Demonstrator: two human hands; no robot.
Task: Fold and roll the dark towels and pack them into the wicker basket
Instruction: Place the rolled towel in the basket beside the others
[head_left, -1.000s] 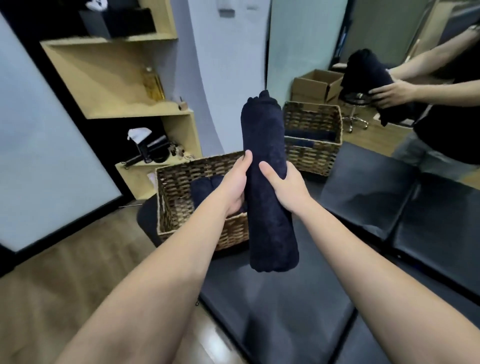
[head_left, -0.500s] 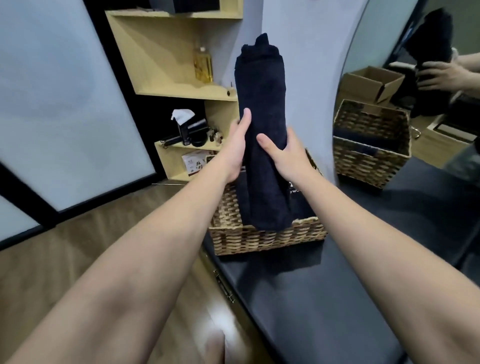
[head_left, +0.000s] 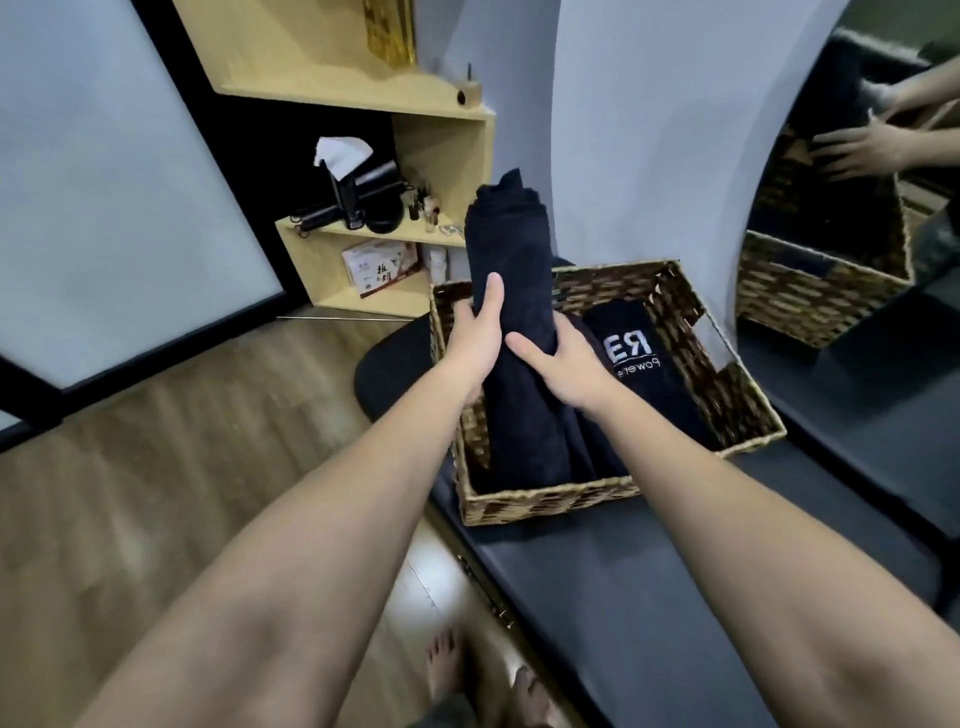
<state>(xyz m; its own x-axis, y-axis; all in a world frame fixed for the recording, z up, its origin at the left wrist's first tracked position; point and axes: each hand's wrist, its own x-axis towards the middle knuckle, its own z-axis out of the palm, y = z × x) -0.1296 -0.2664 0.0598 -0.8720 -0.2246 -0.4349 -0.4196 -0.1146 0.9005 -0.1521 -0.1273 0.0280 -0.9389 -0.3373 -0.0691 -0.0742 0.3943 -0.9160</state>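
Your left hand (head_left: 475, 338) and right hand (head_left: 563, 371) both wrap the rolled towel (head_left: 511, 291) around its middle, thumbs in front, fingers curled behind. The roll stands nearly upright with its lower end down inside the wicker basket (head_left: 545, 499), at the left end, beside a folded dark towel with white lettering (head_left: 631, 353) that already lies in the basket. The basket sits on the black padded bench (head_left: 701, 582).

Risks, as I judge them:
- Let go while it stands up and the roll can flop over the rim or loosen, since nothing pins the loose outer flap but your hands.
- Push it down end-first and it may bunch against the basket wall and come unrolled.
- Laid down carelessly, it could ride up on the lettered towel instead of sitting next to it.
- Pressing hard on the left end could tip or slide the basket, which is near the bench edge.

Compared with half a second earlier: the roll is lower, with its bottom end deeper in the basket. Your head has tipped down, so the basket interior and the lettered towel show more fully. Both hands keep the same hold on the roll.
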